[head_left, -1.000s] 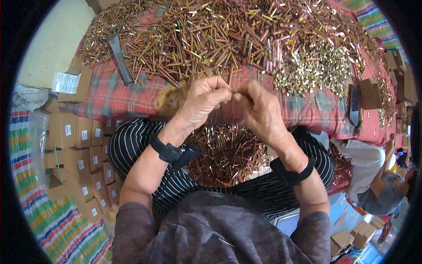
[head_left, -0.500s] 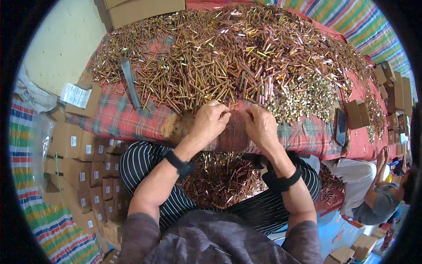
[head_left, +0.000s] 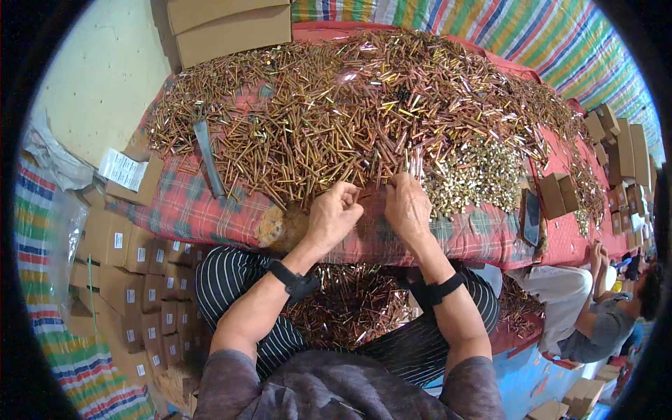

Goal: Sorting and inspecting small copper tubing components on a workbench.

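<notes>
My left hand is closed in a pinch at the near edge of a broad heap of coppery-gold metal rods. A thin rod seems to stick out at its fingertips, mostly hidden. Just to the right, my right hand has its fingers curled together, back of the hand up, against the heap's near edge. What its fingertips hold is hidden. Beside that hand lies a pile of small, shiny, pale-gold metal pieces. Red plaid cloth covers the table under all of this.
A flat grey strip lies left of the rods. A dark phone-like slab and an open carton are at the right. More rods lie below, between my knees. Stacked cartons stand at left; another person sits at right.
My right hand has moved slightly forward and left, up to the rods. The left hand stays pinched, a little lower in view. The whole view has shifted slightly downward.
</notes>
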Tool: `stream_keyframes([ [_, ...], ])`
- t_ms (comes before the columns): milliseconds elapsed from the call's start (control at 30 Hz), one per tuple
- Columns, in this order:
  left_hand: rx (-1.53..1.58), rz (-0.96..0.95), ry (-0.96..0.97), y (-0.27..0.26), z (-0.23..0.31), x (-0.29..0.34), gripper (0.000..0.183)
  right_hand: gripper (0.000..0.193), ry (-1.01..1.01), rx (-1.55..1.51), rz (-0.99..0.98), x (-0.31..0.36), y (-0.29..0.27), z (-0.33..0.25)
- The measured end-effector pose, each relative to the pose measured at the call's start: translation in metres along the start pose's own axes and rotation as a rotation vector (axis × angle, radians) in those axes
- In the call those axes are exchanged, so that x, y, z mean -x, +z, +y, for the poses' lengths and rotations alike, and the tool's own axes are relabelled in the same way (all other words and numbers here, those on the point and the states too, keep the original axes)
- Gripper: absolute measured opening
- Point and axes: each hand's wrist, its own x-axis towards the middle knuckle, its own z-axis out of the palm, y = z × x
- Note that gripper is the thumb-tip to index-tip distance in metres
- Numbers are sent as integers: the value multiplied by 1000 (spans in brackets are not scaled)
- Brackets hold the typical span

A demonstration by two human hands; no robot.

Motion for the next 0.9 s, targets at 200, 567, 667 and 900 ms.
stream_keyframes([
  [200, 775, -155, -241, -13, 0, 2, 18, 14, 549, -1085, -99, 8, -21, -5],
  [567, 1229, -38, -248, -16, 13, 13, 13, 13, 688, -1587, -119, 25, -29, -17],
  [667, 1246, -39, -216, -13, 12, 14, 13, 11, 680, -1618, -116, 29, -27, -19],
  [900, 1289, 10, -186, -11, 11, 13, 11, 8, 738, -1777, -31, 31, -24, -14],
])
